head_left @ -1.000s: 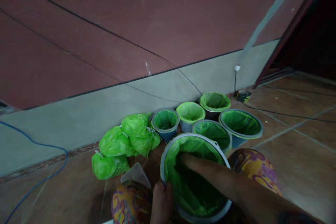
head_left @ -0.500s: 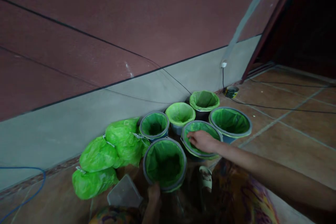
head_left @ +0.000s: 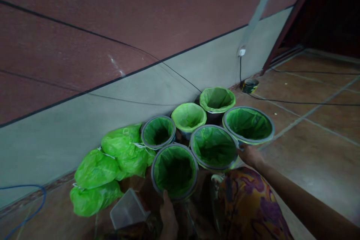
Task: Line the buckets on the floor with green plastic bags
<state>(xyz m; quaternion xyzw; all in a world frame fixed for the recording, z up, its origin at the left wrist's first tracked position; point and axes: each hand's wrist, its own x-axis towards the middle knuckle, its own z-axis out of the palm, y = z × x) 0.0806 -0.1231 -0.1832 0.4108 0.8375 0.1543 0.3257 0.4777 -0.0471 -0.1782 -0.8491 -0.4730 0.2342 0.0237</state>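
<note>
Several trash bins lined with green plastic bags stand together on the floor. My left hand (head_left: 168, 210) is at the near rim of the front bin (head_left: 153, 174), its thumb up on the edge and its other fingers hidden. My right hand (head_left: 249, 155) is closed at the right rim of the middle bin (head_left: 191, 146), partly in shadow. Behind these stand a grey-rimmed bin (head_left: 143, 135) at left, a bin with its liner folded over the rim (head_left: 188, 116), another like it (head_left: 216, 99) and a wide bin (head_left: 272, 127) at right.
Tied green bags (head_left: 97, 168) are heaped at left against the wall. A clear plastic box (head_left: 128, 210) sits near my left knee. A small dark can (head_left: 250, 86) stands by the wall below a socket (head_left: 242, 52). Black cables (head_left: 295, 102) and a blue cable (head_left: 43, 198) lie on the tiles.
My right hand has come out from inside the middle bin and moved right to its outer rim. My left hand stays at the front bin's rim. The view has shifted slightly.
</note>
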